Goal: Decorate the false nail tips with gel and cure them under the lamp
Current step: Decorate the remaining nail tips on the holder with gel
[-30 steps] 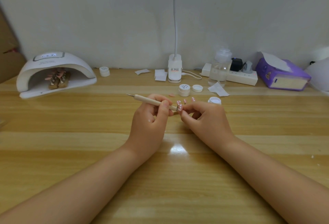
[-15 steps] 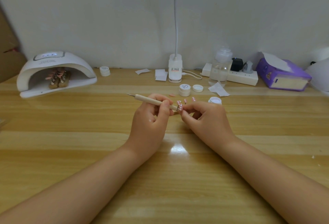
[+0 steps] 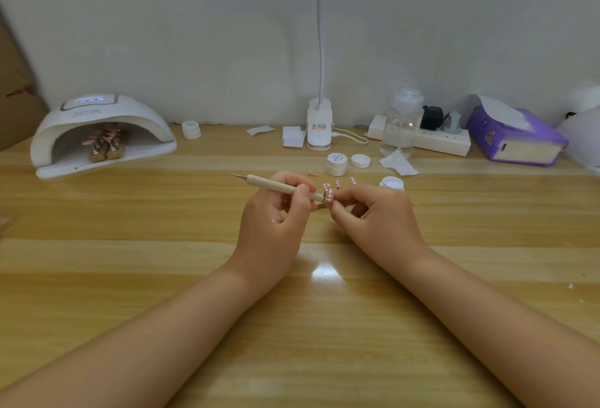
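My hands meet over the middle of the wooden table (image 3: 130, 277), with bare wood all around my forearms and toward the near edge. The clutter sits along the back wall: the curing lamp (image 3: 104, 135) far left with nail holders under its dome, the clip lamp base (image 3: 319, 125), a clear bottle (image 3: 402, 125), a power strip (image 3: 441, 143) and a purple tissue box (image 3: 516, 138) at right. My left hand (image 3: 276, 222) grips the wooden dotting tool (image 3: 279, 185); its long axis runs low and nearly level, the bare metal end pointing up-left, the working end at the pink nail tip (image 3: 328, 196). My right hand (image 3: 376, 219) pinches that tip's holder, fingers curled; the tip stands between my two thumbs. More dotted tips (image 3: 338, 184) stand just behind, near a closed gel jar (image 3: 337, 164), its loose lid (image 3: 360, 161) and an open jar (image 3: 392, 183).
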`<state>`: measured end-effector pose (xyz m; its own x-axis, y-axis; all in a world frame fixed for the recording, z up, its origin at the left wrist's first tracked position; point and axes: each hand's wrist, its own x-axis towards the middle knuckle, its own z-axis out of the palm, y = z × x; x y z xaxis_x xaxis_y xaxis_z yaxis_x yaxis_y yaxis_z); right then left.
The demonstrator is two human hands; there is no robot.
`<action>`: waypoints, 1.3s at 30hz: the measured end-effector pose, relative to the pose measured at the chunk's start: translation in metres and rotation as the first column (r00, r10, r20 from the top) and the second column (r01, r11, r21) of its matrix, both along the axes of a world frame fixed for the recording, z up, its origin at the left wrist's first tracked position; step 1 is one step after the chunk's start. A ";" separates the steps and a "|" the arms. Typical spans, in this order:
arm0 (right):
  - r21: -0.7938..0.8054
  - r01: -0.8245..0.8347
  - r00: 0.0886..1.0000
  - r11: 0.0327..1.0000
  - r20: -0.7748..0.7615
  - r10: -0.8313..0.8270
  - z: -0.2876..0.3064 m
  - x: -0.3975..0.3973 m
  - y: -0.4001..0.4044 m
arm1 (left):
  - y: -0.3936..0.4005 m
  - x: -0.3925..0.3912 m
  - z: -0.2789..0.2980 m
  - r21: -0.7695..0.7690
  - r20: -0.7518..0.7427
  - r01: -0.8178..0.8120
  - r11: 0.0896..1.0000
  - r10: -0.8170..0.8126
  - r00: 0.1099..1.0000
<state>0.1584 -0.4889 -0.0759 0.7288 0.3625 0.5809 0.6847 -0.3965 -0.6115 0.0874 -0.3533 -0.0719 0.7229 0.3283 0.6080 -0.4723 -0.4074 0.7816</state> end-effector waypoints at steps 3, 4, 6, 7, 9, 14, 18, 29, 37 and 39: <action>-0.003 0.002 1.000 1.000 -0.005 -0.002 0.000 0.000 0.001 | 0.000 0.001 0.000 -0.004 0.011 -0.007 1.000 0.007 1.000; -0.003 0.002 1.000 1.000 -0.003 -0.002 0.000 0.000 0.000 | 0.001 0.001 0.000 -0.002 0.012 -0.008 1.000 0.008 1.000; -0.004 0.001 1.000 1.000 -0.001 -0.001 0.001 0.000 0.000 | 0.001 0.001 0.000 0.008 0.009 -0.006 1.000 0.005 1.000; -0.006 -0.001 1.000 1.000 -0.002 0.001 0.001 -0.001 0.000 | 0.001 0.001 0.000 0.010 0.009 -0.004 1.000 0.004 1.000; -0.004 -0.005 1.000 1.000 -0.004 0.005 0.001 -0.001 0.000 | 0.001 0.001 -0.001 0.008 0.014 -0.004 1.000 0.004 1.000; -0.003 -0.004 1.000 1.000 0.001 0.004 0.001 -0.001 0.000 | 0.000 0.001 -0.001 -0.003 0.008 -0.008 1.000 0.008 1.000; 0.053 0.007 0.999 0.999 0.035 -0.009 0.001 0.000 0.000 | 0.001 0.001 0.001 -0.077 0.043 -0.030 0.997 0.033 0.999; 0.117 -0.029 0.997 0.993 0.068 0.021 0.008 -0.004 -0.001 | 0.003 0.000 0.003 -0.161 0.084 -0.030 0.986 0.044 0.996; 0.111 0.021 0.999 0.994 0.044 -0.026 0.016 -0.006 0.001 | 0.007 0.004 0.002 -0.248 0.066 -0.068 0.966 0.087 0.994; 0.076 -0.001 1.000 0.997 0.014 0.000 0.018 -0.004 0.002 | 0.007 0.004 0.002 -0.250 0.063 -0.071 0.966 0.089 0.994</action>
<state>0.1548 -0.4867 -0.0576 0.7204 0.3171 0.6168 0.6934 -0.3490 -0.6304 0.0912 -0.3468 -0.0696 0.6451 0.5296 0.5508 -0.5055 -0.2448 0.8274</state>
